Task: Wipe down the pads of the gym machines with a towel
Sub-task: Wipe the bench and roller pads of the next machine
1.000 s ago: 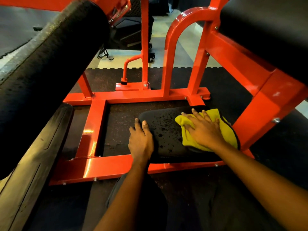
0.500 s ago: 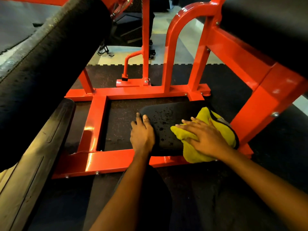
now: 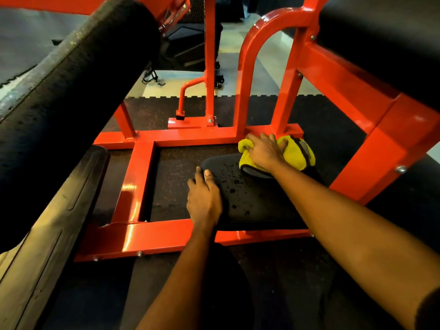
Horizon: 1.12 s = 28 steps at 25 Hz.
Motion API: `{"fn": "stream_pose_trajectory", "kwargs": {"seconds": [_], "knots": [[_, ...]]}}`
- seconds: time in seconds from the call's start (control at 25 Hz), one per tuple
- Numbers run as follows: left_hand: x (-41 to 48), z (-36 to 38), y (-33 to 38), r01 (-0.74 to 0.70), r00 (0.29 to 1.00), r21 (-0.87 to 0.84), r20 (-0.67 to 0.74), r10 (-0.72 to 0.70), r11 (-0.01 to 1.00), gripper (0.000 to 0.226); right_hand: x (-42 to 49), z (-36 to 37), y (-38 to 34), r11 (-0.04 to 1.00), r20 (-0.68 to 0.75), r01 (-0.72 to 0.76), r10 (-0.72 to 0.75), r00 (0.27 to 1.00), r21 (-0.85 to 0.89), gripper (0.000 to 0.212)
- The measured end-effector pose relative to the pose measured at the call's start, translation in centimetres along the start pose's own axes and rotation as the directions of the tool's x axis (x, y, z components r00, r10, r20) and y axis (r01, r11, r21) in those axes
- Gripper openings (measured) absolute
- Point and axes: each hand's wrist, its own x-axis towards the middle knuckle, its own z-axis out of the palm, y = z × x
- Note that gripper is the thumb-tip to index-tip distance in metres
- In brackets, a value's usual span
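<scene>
A low black pad (image 3: 252, 196) of the orange machine lies near the floor, speckled with droplets. My right hand (image 3: 264, 151) presses a yellow towel (image 3: 295, 153) flat on the pad's far edge, fingers spread over the cloth. My left hand (image 3: 202, 198) rests on the pad's left edge, thumb on top and fingers curled over the side.
The orange steel frame (image 3: 142, 194) boxes in the pad on the rubber floor. A thick black roller pad (image 3: 71, 91) slants across the upper left. Another black pad (image 3: 392, 44) sits on the frame at the upper right. A tan bench surface (image 3: 35, 258) fills the lower left.
My right hand has swept the towel from the pad's near right part up to its far edge. The left hand stayed on the pad's left edge.
</scene>
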Motion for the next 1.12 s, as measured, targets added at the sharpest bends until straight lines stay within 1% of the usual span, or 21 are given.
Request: {"fn": "stream_pose_trajectory", "kwargs": {"seconds": [0.12,0.2,0.24,0.28,0.36,0.52,0.6,0.68,0.76,0.88,0.92,1.0,1.04,1.12], "knots": [[-0.1,0.0,0.1,-0.007,1.000,-0.013,0.001,0.007,1.000,0.055,-6.5,-0.6,1.3,0.982,-0.062,0.186,-0.185,0.981,0.009,0.039],[0.0,0.0,0.0,-0.007,1.000,-0.010,0.002,0.007,1.000,0.056,-12.3,-0.8,2.5,0.950,-0.067,0.311,-0.309,0.949,0.020,0.043],[-0.1,0.1,-0.1,-0.006,1.000,-0.007,0.003,0.006,1.000,0.056,-14.7,-1.0,2.9,0.934,-0.067,0.358,-0.357,0.931,-0.002,0.045],[0.0,0.1,-0.1,-0.004,1.000,-0.005,0.004,0.004,1.000,0.056,-15.9,-1.0,3.1,0.926,-0.069,0.376,-0.377,0.924,-0.027,0.045],[0.1,0.2,0.0,0.001,1.000,-0.003,0.006,-0.001,1.000,0.056,-15.1,-0.6,2.7,0.944,-0.073,0.325,-0.328,0.942,-0.054,0.043],[0.1,0.2,0.1,0.005,1.000,0.011,-0.010,-0.005,1.000,0.055,-6.5,0.5,-0.8,0.985,-0.112,0.169,-0.173,0.979,-0.047,0.046],[0.1,0.2,0.1,0.011,1.000,-0.008,-0.010,-0.011,1.000,0.054,-2.5,0.6,-2.3,0.995,-0.101,0.099,-0.101,0.990,-0.017,0.041],[0.1,0.1,0.2,0.025,1.000,-0.022,-0.018,-0.025,0.999,0.053,-0.9,0.2,-3.1,0.998,-0.082,0.069,-0.069,0.994,-0.005,0.039],[0.0,0.0,0.2,0.030,0.999,-0.037,-0.017,-0.031,0.999,0.053,-2.4,0.0,-2.9,0.994,-0.080,0.104,-0.106,0.991,-0.031,0.042],[-0.2,-0.1,0.3,0.020,1.000,-0.042,-0.019,-0.021,0.999,0.053,-9.2,-0.5,-0.9,0.985,-0.069,0.166,-0.170,0.983,-0.053,0.050],[-0.2,-0.1,0.3,0.019,1.000,-0.040,-0.020,-0.020,0.999,0.053,-11.8,-0.5,0.1,0.980,-0.080,0.188,-0.192,0.978,-0.062,0.052],[-0.3,-0.1,0.2,0.012,1.000,-0.038,-0.019,-0.013,0.999,0.053,-16.0,-0.1,1.6,0.970,-0.159,0.222,-0.235,0.959,-0.099,0.052],[-0.1,0.0,0.3,0.011,1.000,-0.037,-0.019,-0.012,0.999,0.053,-16.6,0.2,2.0,0.968,-0.203,0.224,-0.244,0.948,-0.117,0.051],[0.1,0.1,0.3,0.013,1.000,-0.032,-0.018,-0.014,0.999,0.053,-14.7,0.5,1.3,0.976,-0.211,0.177,-0.200,0.957,-0.126,0.047]]}}
